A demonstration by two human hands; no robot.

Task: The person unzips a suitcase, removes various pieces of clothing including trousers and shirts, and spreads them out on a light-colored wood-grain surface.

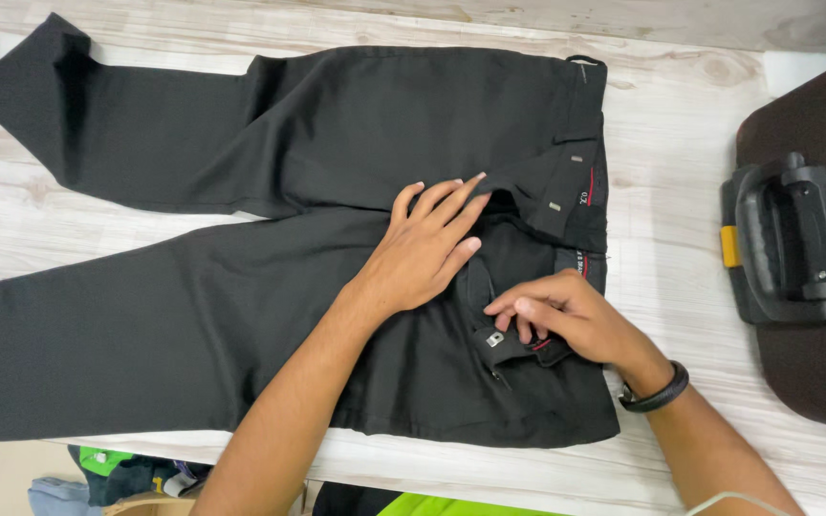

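Trousers (241, 287), black, are laid flat across the pale table (681, 143), legs running left, waistband to the right. Fly flap is pinched by the right hand (566, 315) near the waistband; left hand (423, 248) is pressed flat, fingers spread, just left of it.

Matt black woven cloth trousers (270, 258) at centre, small dull metal clasp (495, 338) on the waistband, pale grainy wood-look table (681, 172), matt black plastic handle (791, 244) at three o'clock
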